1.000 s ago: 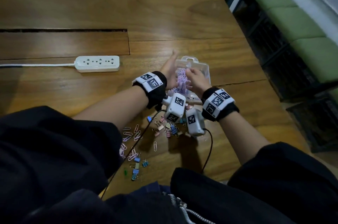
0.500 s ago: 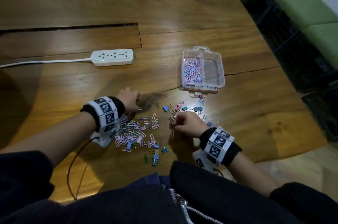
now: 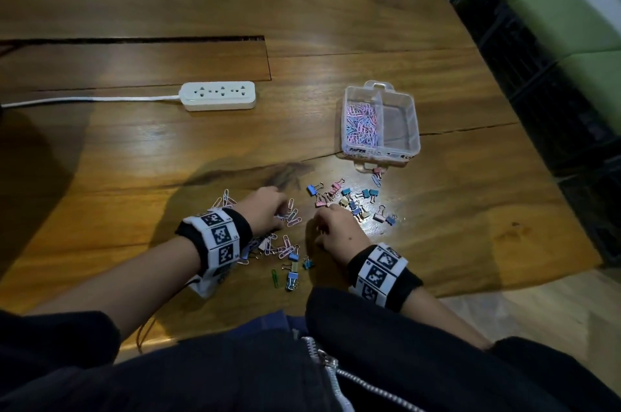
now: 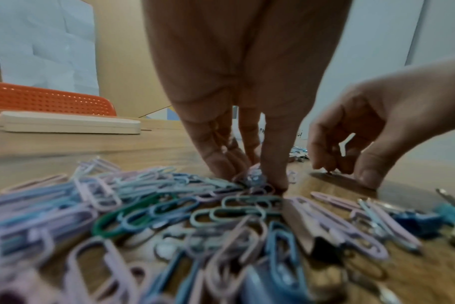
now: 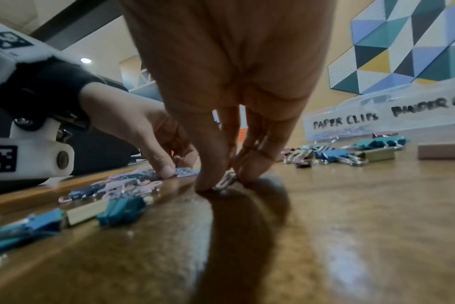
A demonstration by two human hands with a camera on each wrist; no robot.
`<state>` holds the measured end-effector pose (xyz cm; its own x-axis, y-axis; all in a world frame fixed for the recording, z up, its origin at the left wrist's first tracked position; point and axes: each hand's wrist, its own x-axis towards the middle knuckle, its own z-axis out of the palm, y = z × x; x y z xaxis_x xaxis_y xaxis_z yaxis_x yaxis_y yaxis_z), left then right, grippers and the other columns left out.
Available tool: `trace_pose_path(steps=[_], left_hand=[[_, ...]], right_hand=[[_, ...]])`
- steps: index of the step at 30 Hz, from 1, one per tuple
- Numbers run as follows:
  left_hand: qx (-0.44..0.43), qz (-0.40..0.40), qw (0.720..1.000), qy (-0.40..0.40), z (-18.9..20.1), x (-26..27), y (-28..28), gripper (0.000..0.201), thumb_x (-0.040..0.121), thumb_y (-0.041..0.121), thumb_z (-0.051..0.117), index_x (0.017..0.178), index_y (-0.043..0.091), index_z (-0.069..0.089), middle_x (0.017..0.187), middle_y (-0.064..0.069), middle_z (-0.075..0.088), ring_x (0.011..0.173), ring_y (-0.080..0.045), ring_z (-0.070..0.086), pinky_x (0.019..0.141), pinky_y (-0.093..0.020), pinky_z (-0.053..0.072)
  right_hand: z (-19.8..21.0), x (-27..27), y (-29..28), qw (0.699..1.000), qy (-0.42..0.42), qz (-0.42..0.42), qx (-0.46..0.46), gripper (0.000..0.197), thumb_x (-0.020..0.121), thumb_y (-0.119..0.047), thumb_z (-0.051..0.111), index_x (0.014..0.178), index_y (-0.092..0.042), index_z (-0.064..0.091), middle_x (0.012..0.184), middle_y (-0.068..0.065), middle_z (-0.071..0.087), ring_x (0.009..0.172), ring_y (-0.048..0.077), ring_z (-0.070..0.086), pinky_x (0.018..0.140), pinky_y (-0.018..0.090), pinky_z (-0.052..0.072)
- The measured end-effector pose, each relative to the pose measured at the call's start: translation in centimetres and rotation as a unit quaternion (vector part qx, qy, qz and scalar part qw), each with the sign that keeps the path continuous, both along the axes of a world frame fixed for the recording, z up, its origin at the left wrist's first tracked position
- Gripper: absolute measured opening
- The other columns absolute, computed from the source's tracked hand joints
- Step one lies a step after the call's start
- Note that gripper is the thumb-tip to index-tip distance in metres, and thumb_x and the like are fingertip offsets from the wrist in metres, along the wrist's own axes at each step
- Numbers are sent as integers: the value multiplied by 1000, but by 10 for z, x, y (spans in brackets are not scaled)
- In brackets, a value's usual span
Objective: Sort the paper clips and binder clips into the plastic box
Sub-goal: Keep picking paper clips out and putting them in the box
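Note:
The clear plastic box (image 3: 416, 129) stands on the table at right, with pink and blue paper clips (image 3: 361, 124) in its left compartment and nothing in its right one. My left hand (image 3: 284, 210) reaches into the loose paper clip pile (image 4: 169, 205), its fingertips (image 4: 273, 183) pinching a few clips. My right hand (image 5: 225, 183), just right of it, pinches one paper clip (image 5: 227, 179) against the table. Coloured binder clips (image 3: 353, 200) lie scattered between my hands and the box. More binder clips (image 3: 292, 274) lie near the front edge.
A white power strip (image 3: 218, 95) with its cord lies to the left of the box. A long slot (image 3: 134, 40) crosses the wooden table behind it. The table's right edge (image 3: 554, 176) drops to the floor and green benches.
A second ago both hands were over the box with paper clips. They came back down to the table, and my left hand has since shifted right into the pile.

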<state>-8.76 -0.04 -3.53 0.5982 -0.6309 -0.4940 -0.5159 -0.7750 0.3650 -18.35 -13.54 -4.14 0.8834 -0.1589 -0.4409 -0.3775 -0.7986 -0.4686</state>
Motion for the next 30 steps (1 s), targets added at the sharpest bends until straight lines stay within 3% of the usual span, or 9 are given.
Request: trace_pose_path(steps=[6,10,12,16,18,19,24,27,30], left_hand=[[-4,13,1000,23,4,3,1,18,89,15,53,104,7,60,106,-10,64,93,-22,60,82,-31,52],[-108,134,976,130,10,17,9,21,91,15,51,106,4,62,94,-4,61,77,-14,55,63,-18,47],[-193,259,910,260,15,24,13,16,92,7,48,99,1,61,88,-3,57,70,-13,53,52,-15,51],[-292,462,721,425,16,29,27,16,91,3,41,79,6,51,78,-8,46,65,-18,49,45,-21,53],[-316,490,665,466,10,28,35,19,89,6,36,73,9,45,72,-8,45,61,-19,47,44,-24,49],[-319,490,660,472,9,27,38,20,88,8,34,70,9,44,70,-7,45,60,-19,46,45,-23,47],[-256,425,775,392,8,24,44,31,97,18,32,67,13,40,64,-2,39,53,-14,36,43,-18,35],[-219,406,808,367,7,26,55,23,96,9,32,78,10,47,64,-2,40,51,-13,33,33,-14,31],[-173,373,863,294,6,25,63,23,97,8,32,83,13,50,66,-1,43,51,-12,34,34,-13,30]], right_hand=[[3,7,-1,998,1,61,10,30,82,4,52,108,-10,53,113,10,56,103,23,54,83,24,43],[11,17,-4,996,-10,10,84,27,84,6,49,107,-7,54,108,6,55,93,13,49,77,21,42],[17,24,-7,984,-28,-55,166,32,83,11,45,108,-6,53,100,5,52,86,14,51,70,20,45],[15,35,-5,959,-5,-84,272,45,80,18,42,116,-8,52,100,-2,50,70,9,52,57,15,43],[13,39,0,965,-9,-60,253,38,82,15,40,111,-4,55,97,1,55,77,10,52,63,16,44],[11,41,3,970,-9,-53,239,36,83,13,39,110,-3,56,100,5,56,84,13,52,68,19,45],[-7,50,14,997,-19,19,79,22,85,-12,53,107,-11,56,119,12,48,114,26,44,101,41,40],[-14,50,26,996,-18,74,46,39,81,-33,62,113,-13,53,120,8,45,116,21,40,102,38,37],[-13,50,36,990,-42,133,14,48,76,-36,66,116,-13,51,120,6,44,114,19,37,100,35,36]])
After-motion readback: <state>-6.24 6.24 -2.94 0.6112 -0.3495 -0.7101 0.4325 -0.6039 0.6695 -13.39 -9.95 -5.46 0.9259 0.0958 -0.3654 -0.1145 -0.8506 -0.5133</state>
